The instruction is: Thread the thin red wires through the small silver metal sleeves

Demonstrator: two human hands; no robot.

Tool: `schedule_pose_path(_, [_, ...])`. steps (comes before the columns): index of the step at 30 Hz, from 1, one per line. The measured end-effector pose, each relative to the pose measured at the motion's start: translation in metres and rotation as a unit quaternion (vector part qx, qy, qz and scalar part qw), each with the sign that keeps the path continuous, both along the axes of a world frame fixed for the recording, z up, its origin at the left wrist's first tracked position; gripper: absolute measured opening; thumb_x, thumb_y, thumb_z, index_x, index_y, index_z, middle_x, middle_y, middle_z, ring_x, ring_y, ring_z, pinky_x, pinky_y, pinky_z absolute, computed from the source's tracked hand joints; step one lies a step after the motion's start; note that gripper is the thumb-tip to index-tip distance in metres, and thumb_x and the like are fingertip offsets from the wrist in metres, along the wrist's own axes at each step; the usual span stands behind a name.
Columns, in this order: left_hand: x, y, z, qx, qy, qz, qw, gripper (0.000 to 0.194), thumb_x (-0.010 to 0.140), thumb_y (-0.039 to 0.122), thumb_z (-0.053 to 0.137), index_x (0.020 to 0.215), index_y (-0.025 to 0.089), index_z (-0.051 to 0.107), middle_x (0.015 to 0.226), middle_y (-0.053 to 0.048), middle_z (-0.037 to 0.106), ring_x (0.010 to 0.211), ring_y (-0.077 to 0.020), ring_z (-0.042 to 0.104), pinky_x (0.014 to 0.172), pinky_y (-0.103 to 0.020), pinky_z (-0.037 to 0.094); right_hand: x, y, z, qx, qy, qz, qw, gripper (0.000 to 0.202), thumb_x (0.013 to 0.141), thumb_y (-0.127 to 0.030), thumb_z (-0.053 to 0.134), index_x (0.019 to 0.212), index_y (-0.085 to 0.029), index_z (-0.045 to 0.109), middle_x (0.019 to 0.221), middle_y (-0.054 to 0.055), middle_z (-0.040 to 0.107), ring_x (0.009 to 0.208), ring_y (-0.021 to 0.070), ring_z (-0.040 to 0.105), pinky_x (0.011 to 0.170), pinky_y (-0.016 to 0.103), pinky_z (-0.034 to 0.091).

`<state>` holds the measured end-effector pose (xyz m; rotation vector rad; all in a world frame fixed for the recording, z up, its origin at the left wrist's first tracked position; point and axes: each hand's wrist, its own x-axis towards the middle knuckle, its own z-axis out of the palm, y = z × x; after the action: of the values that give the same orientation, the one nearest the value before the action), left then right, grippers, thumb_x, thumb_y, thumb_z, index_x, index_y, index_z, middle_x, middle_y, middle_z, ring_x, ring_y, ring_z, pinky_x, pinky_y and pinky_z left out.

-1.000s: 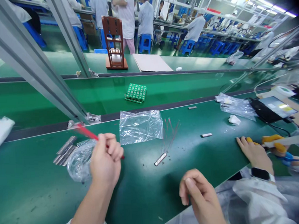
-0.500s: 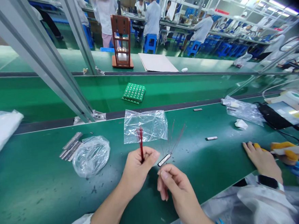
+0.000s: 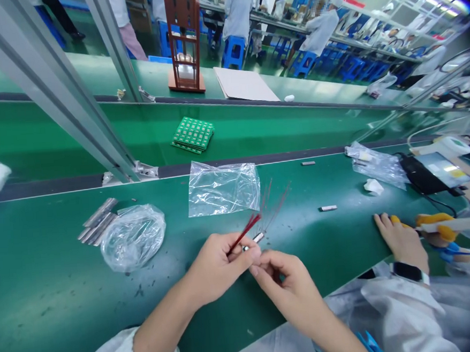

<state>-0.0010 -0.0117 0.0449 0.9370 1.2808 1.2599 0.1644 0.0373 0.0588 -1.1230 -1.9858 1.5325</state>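
My left hand [image 3: 221,268] is closed around a bundle of thin red wires [image 3: 245,233], which points up and to the right. My right hand [image 3: 288,282] has thumb and forefinger pinched together, touching the left fingertips. Whatever lies in that pinch is too small or hidden to make out. Just beyond the fingers, a small silvery bar-shaped part [image 3: 258,237] rests on the green bench, partly covered by the left hand. Several loose thin red wires [image 3: 276,209] fan out behind it. Farther back lies a flat clear plastic bag [image 3: 223,190].
Silvery strips [image 3: 99,222] and a crumpled clear bag [image 3: 134,236] lie at left. Stacked green circuit boards [image 3: 194,133] sit behind the bench edge, near a metal post [image 3: 110,83]. At right are a small bar [image 3: 328,208], a screen device [image 3: 439,171] and a co-worker's hand [image 3: 403,242].
My hands have come together, fingertips meeting. The red wire bundle has tipped from upright to a rightward slant. The view has shifted, and the silvery part is now partly hidden.
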Motion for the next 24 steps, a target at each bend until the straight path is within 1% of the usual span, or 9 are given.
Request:
schedule_pose_path(2, [0.002, -0.001, -0.001, 0.004, 0.001, 0.014, 1.000, 0.025, 0.089, 0.040, 0.062, 0.096, 0.020, 0.074, 0.056, 0.007, 0.030, 0.049, -0.0118, 0.027, 0.048, -0.026, 0.022, 0.005, -0.004, -0.011, -0.029, 0.063, -0.091, 0.993, 0.021, 0.089, -0.035, 0.067, 0.077, -0.019, 0.070, 0.056, -0.004, 0.050, 0.049, 0.0107, 0.039, 0.047, 0.024, 0.032])
schedule_pose_path(4, [0.005, -0.001, -0.003, 0.006, 0.030, 0.007, 1.000, 0.026, 0.090, 0.041, 0.061, 0.097, 0.019, 0.073, 0.054, 0.008, 0.029, 0.048, -0.0115, 0.027, 0.048, -0.026, 0.023, 0.007, -0.008, -0.022, -0.078, 0.129, -0.188, 0.970, 0.024, 0.089, -0.041, 0.068, 0.080, -0.019, 0.069, 0.052, -0.006, 0.045, 0.046, 0.0094, 0.035, 0.044, 0.022, 0.027])
schedule_pose_path(6, [0.009, -0.001, -0.003, 0.008, 0.082, -0.024, 0.996, 0.024, 0.091, 0.040, 0.060, 0.087, 0.019, 0.071, 0.051, 0.009, 0.026, 0.046, -0.0106, 0.026, 0.047, -0.026, 0.022, 0.006, -0.013, -0.028, -0.134, 0.172, -0.237, 0.947, 0.028, 0.087, -0.046, 0.071, 0.080, -0.019, 0.067, 0.048, -0.008, 0.041, 0.043, 0.0084, 0.032, 0.042, 0.022, 0.024])
schedule_pose_path(8, [0.013, 0.000, -0.004, 0.011, 0.125, -0.048, 0.991, 0.023, 0.092, 0.037, 0.060, 0.079, 0.019, 0.068, 0.050, 0.010, 0.024, 0.045, -0.0100, 0.026, 0.048, -0.026, 0.022, 0.001, -0.017, -0.030, -0.175, 0.192, -0.254, 0.932, 0.031, 0.083, -0.049, 0.075, 0.078, -0.019, 0.066, 0.047, -0.008, 0.041, 0.042, 0.0077, 0.031, 0.042, 0.021, 0.022])
schedule_pose_path(12, [0.016, 0.001, -0.004, 0.013, 0.146, -0.062, 0.987, 0.022, 0.091, 0.030, 0.059, 0.073, 0.019, 0.063, 0.049, 0.011, 0.023, 0.046, -0.0092, 0.026, 0.049, -0.026, 0.023, -0.004, -0.020, -0.029, -0.205, 0.199, -0.261, 0.922, 0.034, 0.082, -0.050, 0.076, 0.079, -0.019, 0.065, 0.047, -0.009, 0.041, 0.042, 0.0070, 0.031, 0.042, 0.020, 0.023])
schedule_pose_path(15, [0.015, 0.000, -0.004, 0.003, 0.134, -0.064, 0.989, 0.022, 0.092, 0.030, 0.058, 0.072, 0.019, 0.060, 0.049, 0.011, 0.023, 0.046, -0.0091, 0.025, 0.048, -0.026, 0.023, 0.000, -0.019, -0.030, -0.187, 0.187, -0.243, 0.933, 0.032, 0.086, -0.050, 0.072, 0.079, -0.019, 0.064, 0.048, -0.009, 0.042, 0.043, 0.0072, 0.033, 0.042, 0.020, 0.024])
schedule_pose_path(21, [0.008, -0.001, 0.001, -0.040, 0.094, -0.091, 0.991, 0.020, 0.088, 0.029, 0.060, 0.071, 0.019, 0.061, 0.050, 0.010, 0.025, 0.048, -0.0092, 0.024, 0.048, -0.026, 0.023, 0.019, -0.005, -0.025, -0.056, 0.098, -0.134, 0.985, 0.026, 0.091, -0.042, 0.068, 0.079, -0.019, 0.065, 0.056, -0.005, 0.051, 0.047, 0.0089, 0.041, 0.046, 0.021, 0.034])
schedule_pose_path(22, [0.007, 0.000, 0.001, -0.047, 0.072, -0.081, 0.993, 0.022, 0.088, 0.031, 0.061, 0.070, 0.018, 0.061, 0.051, 0.009, 0.027, 0.048, -0.0090, 0.025, 0.048, -0.026, 0.022, 0.021, -0.002, -0.025, -0.029, 0.089, -0.134, 0.986, 0.024, 0.092, -0.040, 0.066, 0.080, -0.019, 0.066, 0.057, -0.004, 0.052, 0.048, 0.0093, 0.043, 0.046, 0.021, 0.035])
schedule_pose_path(24, [0.004, 0.003, 0.000, -0.053, 0.008, -0.008, 0.999, 0.027, 0.088, 0.039, 0.062, 0.071, 0.018, 0.061, 0.052, 0.008, 0.031, 0.048, -0.0089, 0.026, 0.047, -0.025, 0.021, 0.023, 0.003, -0.026, 0.026, 0.077, -0.148, 0.986, 0.021, 0.093, -0.037, 0.063, 0.082, -0.020, 0.066, 0.060, -0.003, 0.054, 0.049, 0.0100, 0.044, 0.047, 0.021, 0.037])
